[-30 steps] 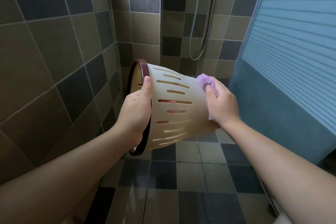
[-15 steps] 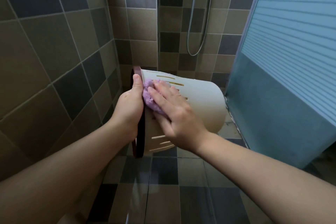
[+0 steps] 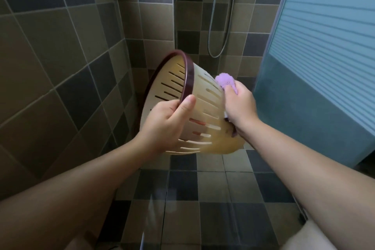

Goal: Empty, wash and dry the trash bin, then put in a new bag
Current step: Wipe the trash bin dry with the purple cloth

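Observation:
A cream plastic trash bin [image 3: 205,95] with slotted walls and a dark maroon rim is held in the air on its side, its mouth turned up and to the left. My left hand [image 3: 164,126] grips the rim, thumb on the outer wall and fingers inside. My right hand [image 3: 239,107] holds a purple cloth [image 3: 226,82] against the bin's outer wall near the base. The bin's inside shows nothing in it.
Tiled shower walls in grey and beige rise at left and behind. A metal shower hose [image 3: 220,32] loops down the back wall. A frosted blue-grey partition [image 3: 316,67] stands at right. The tiled floor [image 3: 203,199] lies below.
My right hand has slid the cloth from beside the rim back toward the bin's base. The bin has tilted so its mouth faces up and left.

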